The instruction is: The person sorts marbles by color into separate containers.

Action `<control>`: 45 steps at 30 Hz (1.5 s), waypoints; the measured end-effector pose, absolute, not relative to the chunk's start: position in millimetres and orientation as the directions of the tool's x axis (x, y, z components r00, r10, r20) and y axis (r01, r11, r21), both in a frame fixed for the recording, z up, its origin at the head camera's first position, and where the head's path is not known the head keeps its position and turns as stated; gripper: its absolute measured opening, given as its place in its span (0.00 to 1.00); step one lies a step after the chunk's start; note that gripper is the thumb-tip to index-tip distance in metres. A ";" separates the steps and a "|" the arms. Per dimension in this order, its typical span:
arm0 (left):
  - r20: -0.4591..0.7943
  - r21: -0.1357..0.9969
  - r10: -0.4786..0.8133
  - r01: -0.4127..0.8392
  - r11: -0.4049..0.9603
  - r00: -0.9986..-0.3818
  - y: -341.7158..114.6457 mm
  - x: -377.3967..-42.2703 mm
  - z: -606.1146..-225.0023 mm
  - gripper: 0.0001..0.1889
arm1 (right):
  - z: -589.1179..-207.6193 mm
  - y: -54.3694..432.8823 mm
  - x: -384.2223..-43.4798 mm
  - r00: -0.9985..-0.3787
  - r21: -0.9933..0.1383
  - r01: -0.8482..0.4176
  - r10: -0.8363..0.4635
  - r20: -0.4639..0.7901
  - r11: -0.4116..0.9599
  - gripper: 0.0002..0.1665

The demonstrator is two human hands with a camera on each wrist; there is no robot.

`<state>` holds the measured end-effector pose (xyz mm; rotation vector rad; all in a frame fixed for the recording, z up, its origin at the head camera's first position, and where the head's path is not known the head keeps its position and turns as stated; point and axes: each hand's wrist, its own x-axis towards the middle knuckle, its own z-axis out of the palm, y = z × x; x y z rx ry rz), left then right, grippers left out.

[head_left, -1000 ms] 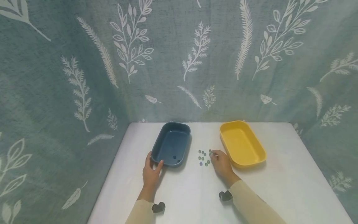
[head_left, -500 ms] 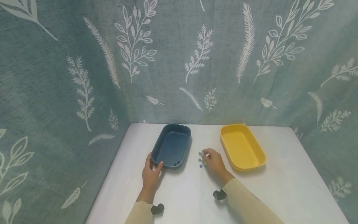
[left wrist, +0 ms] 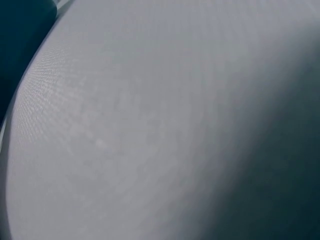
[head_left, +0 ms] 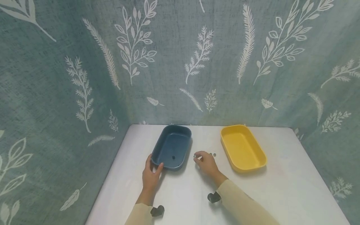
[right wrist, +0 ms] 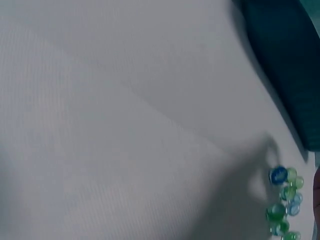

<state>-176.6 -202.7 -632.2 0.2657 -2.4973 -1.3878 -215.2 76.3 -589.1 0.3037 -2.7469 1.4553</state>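
My left hand grips the near left corner of the dark blue tray, fingers outside the wall and thumb at the near rim. A dark marble lies on the tray's floor toward its near end. Between the two trays, my right hand pinches a small pale glass marble at its thumb and fingertips. Two marbles show on the table just beyond that hand, which hides others. In the right wrist view, several green and blue glass marbles lie clustered near the blue tray's wall.
A yellow tray stands on the white table to the right of my right hand. Grey-green leaf-patterned cloth hangs behind the table and along both sides. A dark wrist camera sits at each cuff.
My right hand has moved left across the marbles, from beside the yellow tray toward the blue one. Marbles inside the blue tray have shifted. My left hand keeps its hold.
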 end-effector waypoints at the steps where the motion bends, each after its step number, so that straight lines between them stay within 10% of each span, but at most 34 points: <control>1: 0.148 0.851 -0.287 -0.026 0.525 -0.947 -203.0 -177.0 -631.9 0.41 | -588.8 74.4 -214.5 -0.980 -0.818 -0.181 -0.165 0.107 0.546 0.12; 45: 0.163 0.852 -0.295 -0.017 0.523 -0.941 -203.7 -179.3 -636.1 0.41 | -586.7 27.6 -203.7 -0.948 -0.789 -0.278 -0.289 0.133 0.547 0.13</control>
